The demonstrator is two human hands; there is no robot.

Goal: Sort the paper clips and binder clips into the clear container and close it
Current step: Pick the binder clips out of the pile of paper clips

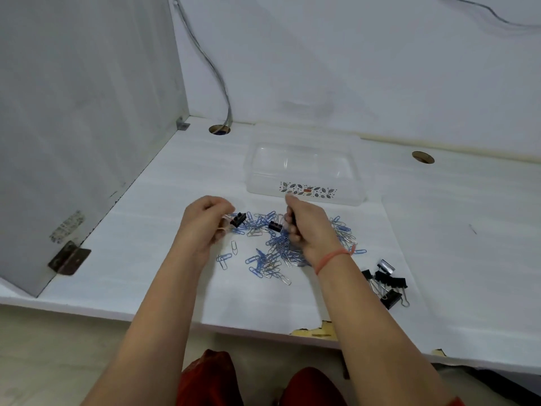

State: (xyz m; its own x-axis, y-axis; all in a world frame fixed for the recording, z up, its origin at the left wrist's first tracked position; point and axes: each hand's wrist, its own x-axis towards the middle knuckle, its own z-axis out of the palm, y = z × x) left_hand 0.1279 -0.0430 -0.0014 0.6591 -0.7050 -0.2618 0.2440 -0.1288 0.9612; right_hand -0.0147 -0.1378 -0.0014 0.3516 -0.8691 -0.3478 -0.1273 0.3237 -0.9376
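Fingers of the left hand (205, 222) are pinched together on a black binder clip (237, 219), which sticks out to the right of the fingertips, over the left edge of the heap of paper clips (272, 253). Across the heap, the right hand (304, 227) is curled shut, and a second binder clip (275, 226) sits just at its fingertips on the left side; it looks gripped there by the wire handles, though the hold itself is hidden behind the knuckles. Both held clips lie over the far part of the heap, and the clear container (304, 168) stands straight beyond them on the white table (152, 259), its patterned near wall just beyond the right hand's knuckles. The right hand is the nearer of the two to it, so its clip has the shorter trip, forward and a little right over the near wall. Whether a lid covers the container cannot be told. More binder clips (386, 284) lie bunched near the front edge, right of the right forearm, well apart from the container.
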